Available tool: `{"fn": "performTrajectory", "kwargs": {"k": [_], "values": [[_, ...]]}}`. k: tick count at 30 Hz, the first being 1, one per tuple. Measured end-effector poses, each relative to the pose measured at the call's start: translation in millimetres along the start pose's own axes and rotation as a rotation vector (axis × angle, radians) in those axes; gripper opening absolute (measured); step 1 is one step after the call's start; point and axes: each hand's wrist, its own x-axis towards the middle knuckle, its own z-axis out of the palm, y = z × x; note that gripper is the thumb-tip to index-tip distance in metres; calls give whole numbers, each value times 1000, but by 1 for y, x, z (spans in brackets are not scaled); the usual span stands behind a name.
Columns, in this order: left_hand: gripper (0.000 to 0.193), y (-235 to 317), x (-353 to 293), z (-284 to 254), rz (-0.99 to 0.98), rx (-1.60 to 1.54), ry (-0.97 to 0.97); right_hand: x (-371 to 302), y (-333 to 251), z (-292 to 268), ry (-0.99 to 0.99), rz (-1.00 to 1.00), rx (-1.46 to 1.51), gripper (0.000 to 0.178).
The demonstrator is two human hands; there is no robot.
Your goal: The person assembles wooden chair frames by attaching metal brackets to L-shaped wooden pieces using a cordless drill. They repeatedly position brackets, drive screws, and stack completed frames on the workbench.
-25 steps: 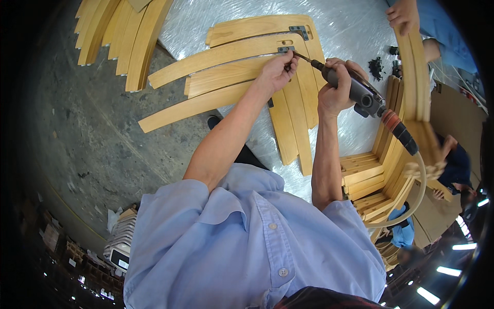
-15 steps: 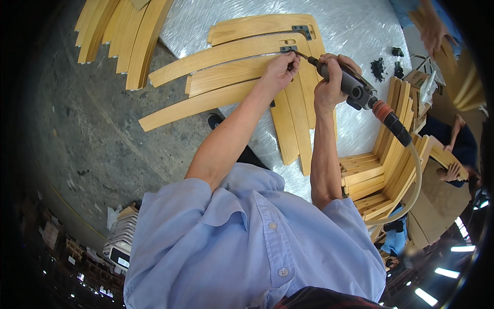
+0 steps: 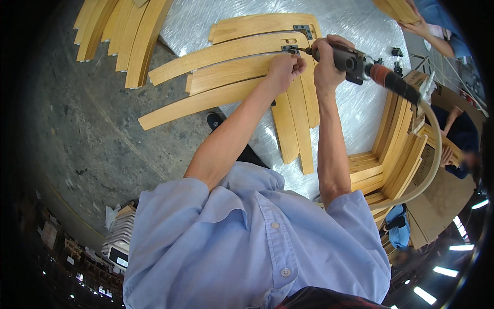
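Note:
My right hand (image 3: 328, 69) is wrapped round the body of a dark air screwdriver (image 3: 355, 63), whose hose trails off to the right. Its bit points left and meets a dark metal bracket (image 3: 289, 48) on a curved wooden piece (image 3: 221, 53). Just below that bracket is my left hand (image 3: 284, 71), its fingers curled in; whatever they hold is hidden. A second dark bracket (image 3: 303, 30) sits at the corner of the wooden piece behind (image 3: 257, 26). Several L-shaped wooden frames lie side by side here.
The wood rests on a shiny, film-covered table (image 3: 206, 15). Black hardware (image 3: 397, 52) lies at its right. Stacked wooden frames (image 3: 388, 149) stand nearby, crossed by the pale hose (image 3: 435, 149). More wood (image 3: 144, 46) lies at upper left. A co-worker's hand (image 3: 419, 28) holds wood at upper right.
My right hand has moved up a little, and the screwdriver lies more level, its tip at the bracket. My left fingers have dropped slightly away from the bit. The co-worker's wood has shifted up.

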Motion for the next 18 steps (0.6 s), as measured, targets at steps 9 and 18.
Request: {"fn": "performTrajectory", "kwargs": {"k": [9,18], "values": [[24,14,-47,-2,43,346,27,5,16,9,-13,-1,77,11],[29,17,-47,-11,69,519,78,9,24,4,-44,47,6,17]]}}
